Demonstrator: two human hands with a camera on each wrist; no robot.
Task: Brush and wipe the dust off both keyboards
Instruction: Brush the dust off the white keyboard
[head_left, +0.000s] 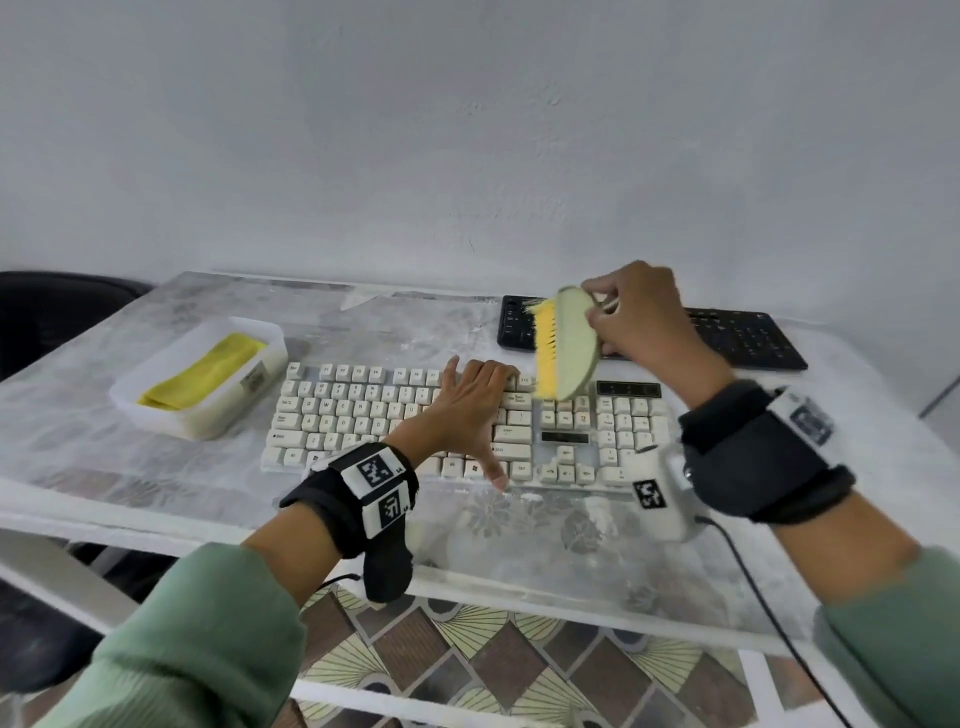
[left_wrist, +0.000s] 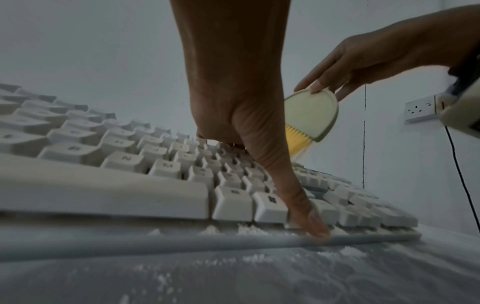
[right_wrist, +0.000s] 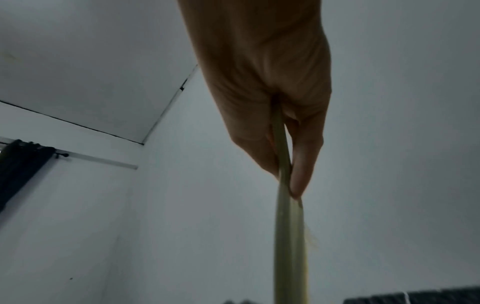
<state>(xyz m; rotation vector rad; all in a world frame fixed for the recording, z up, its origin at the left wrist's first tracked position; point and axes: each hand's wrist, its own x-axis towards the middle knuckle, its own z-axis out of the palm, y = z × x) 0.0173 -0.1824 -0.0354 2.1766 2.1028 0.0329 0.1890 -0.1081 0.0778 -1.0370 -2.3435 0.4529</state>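
Note:
A cream keyboard (head_left: 363, 410) lies in the middle of the table, with white dust along its front edge (left_wrist: 249, 229). My left hand (head_left: 462, 410) rests flat on its keys, fingers straight and spread, the thumb (left_wrist: 309, 220) at the front edge. My right hand (head_left: 639, 317) pinches a pale green brush with yellow bristles (head_left: 563, 348), lifted above the keyboard's right part, bristles facing left. In the right wrist view the brush (right_wrist: 285, 226) runs edge-on between thumb and fingers. A black keyboard (head_left: 748, 338) lies behind, partly hidden by the right hand.
A white plastic tub (head_left: 156, 400) holding a folded yellow cloth (head_left: 208, 374) stands left of the cream keyboard. A dark chair (head_left: 47, 312) is beyond the table's left end. A wall socket (left_wrist: 420, 110) is on the right wall. Dust speckles the tabletop (left_wrist: 233, 267).

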